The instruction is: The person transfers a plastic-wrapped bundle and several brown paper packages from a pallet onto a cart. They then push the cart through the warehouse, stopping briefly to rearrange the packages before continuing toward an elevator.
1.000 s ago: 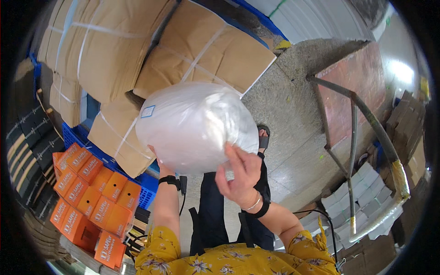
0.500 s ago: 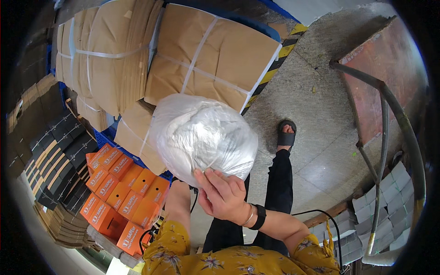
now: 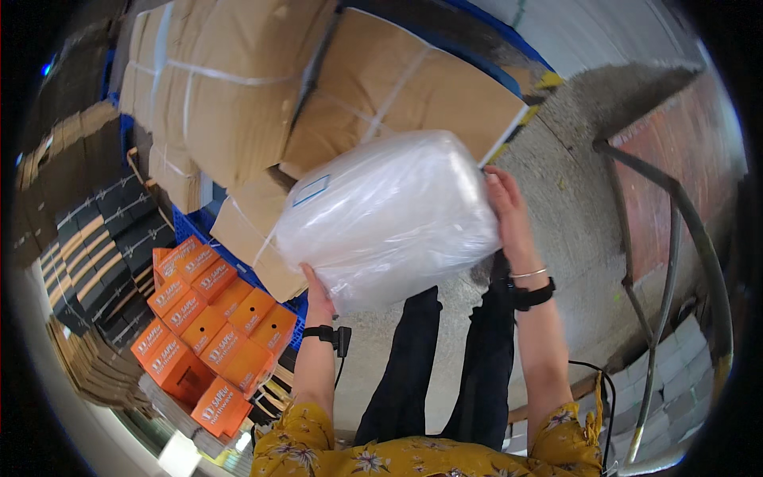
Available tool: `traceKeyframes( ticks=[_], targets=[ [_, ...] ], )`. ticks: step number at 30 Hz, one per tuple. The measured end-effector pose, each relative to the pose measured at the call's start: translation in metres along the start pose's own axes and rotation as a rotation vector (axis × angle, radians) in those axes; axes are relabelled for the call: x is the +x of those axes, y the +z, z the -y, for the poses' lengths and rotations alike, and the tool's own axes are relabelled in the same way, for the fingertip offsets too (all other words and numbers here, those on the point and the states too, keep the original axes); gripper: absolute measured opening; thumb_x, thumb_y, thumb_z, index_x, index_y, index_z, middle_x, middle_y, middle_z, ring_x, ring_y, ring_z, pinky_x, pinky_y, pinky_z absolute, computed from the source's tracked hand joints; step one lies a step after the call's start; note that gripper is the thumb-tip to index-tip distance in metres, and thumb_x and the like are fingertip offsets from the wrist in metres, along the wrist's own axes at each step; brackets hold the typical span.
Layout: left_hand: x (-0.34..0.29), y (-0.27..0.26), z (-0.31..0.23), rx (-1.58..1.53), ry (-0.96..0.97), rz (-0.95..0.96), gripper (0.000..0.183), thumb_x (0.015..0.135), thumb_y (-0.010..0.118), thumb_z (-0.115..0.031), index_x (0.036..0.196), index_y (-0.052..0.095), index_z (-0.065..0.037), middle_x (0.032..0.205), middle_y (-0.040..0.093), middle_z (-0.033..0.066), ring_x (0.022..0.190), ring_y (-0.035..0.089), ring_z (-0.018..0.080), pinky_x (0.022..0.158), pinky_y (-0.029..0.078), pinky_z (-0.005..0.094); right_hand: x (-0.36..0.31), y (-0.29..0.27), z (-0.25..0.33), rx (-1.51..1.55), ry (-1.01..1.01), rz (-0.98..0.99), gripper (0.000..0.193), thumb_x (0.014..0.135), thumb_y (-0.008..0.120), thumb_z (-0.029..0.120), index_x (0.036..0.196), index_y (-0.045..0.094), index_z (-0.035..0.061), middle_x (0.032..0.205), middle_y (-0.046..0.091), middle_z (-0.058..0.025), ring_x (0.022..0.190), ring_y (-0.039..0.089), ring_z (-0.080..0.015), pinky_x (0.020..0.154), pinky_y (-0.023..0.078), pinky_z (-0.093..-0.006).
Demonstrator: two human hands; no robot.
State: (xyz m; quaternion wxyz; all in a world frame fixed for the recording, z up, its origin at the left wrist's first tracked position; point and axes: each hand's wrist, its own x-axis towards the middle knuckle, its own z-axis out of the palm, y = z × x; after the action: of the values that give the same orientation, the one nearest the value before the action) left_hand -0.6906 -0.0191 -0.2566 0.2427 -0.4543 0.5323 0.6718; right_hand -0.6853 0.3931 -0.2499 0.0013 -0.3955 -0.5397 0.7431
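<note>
A bulky bundle wrapped in clear, shiny plastic film (image 3: 389,219) is held up in front of me, with a small blue-edged label (image 3: 311,191) near its upper left. My left hand (image 3: 318,292) grips its lower left corner; the thumb shows and the other fingers are hidden beneath. On the right end, my right hand (image 3: 511,211) presses with fingers wrapped against the film. The contents look whitish and cannot be made out through the plastic. Behind the bundle lies a strapped stack of brown cardboard sheets (image 3: 413,79), partly covered by it.
More strapped brown cardboard (image 3: 230,95) stands far left on blue pallets. Orange boxes (image 3: 226,350) are piled at the left, beside black stacks (image 3: 119,222). A metal-framed cart (image 3: 683,191) stands right, near grey-white stacks (image 3: 675,366). Concrete floor (image 3: 568,195) lies between.
The bundle has been turned and now lies longer across, its label showing. My right hand has moved from its near edge to its right end. My left hand has come into sight.
</note>
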Motion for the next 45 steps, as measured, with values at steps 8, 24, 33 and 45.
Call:
traceKeyframes(
  ticks=[8, 24, 33, 45],
  targets=[
    [0.022, -0.038, -0.004, -0.099, -0.098, 0.036, 0.078, 0.093, 0.049, -0.063, 0.146, 0.037, -0.006, 0.143, 0.049, 0.0122, 0.129, 0.049, 0.0297, 0.109, 0.039, 0.0454, 0.029, 0.023, -0.007, 0.12, 0.334, 0.269, 0.058, 0.1, 0.048, 0.046, 0.133, 0.05, -0.0007, 0.127, 0.058, -0.0125, 0.112, 0.056, -0.0194, 0.097, 0.045, -0.0289],
    [-0.13, -0.124, 0.091, -0.295, -0.253, -0.037, 0.065, 0.092, 0.064, -0.033, 0.141, 0.039, 0.002, 0.133, 0.055, 0.0139, 0.115, 0.058, 0.0256, 0.099, 0.048, 0.0391, -0.155, -0.164, -0.104, -0.419, 0.38, 0.433, 0.037, 0.101, 0.048, 0.024, 0.13, 0.052, 0.0014, 0.118, 0.062, -0.0124, 0.102, 0.063, -0.026, 0.085, 0.056, -0.0388],
    [-0.197, -0.201, 0.147, -0.487, -0.234, -0.169, 0.066, 0.092, 0.066, -0.034, 0.144, 0.038, -0.004, 0.131, 0.055, 0.0121, 0.117, 0.056, 0.0244, 0.098, 0.048, 0.0381, -0.184, -0.082, -0.114, 0.045, 0.817, 0.294, 0.047, 0.096, 0.055, 0.033, 0.131, 0.051, 0.0013, 0.118, 0.062, -0.0136, 0.104, 0.063, -0.0254, 0.087, 0.057, -0.0402],
    [-0.183, -0.281, -0.037, -0.588, -0.025, -0.112, 0.068, 0.089, 0.069, -0.037, 0.141, 0.042, -0.004, 0.133, 0.055, 0.0125, 0.118, 0.056, 0.027, 0.1, 0.047, 0.0427, -0.171, 0.249, -0.014, -0.053, 0.498, 0.512, 0.047, 0.098, 0.05, 0.037, 0.13, 0.052, 0.0017, 0.119, 0.062, -0.0107, 0.104, 0.063, -0.0242, 0.087, 0.056, -0.0411]
  ],
)
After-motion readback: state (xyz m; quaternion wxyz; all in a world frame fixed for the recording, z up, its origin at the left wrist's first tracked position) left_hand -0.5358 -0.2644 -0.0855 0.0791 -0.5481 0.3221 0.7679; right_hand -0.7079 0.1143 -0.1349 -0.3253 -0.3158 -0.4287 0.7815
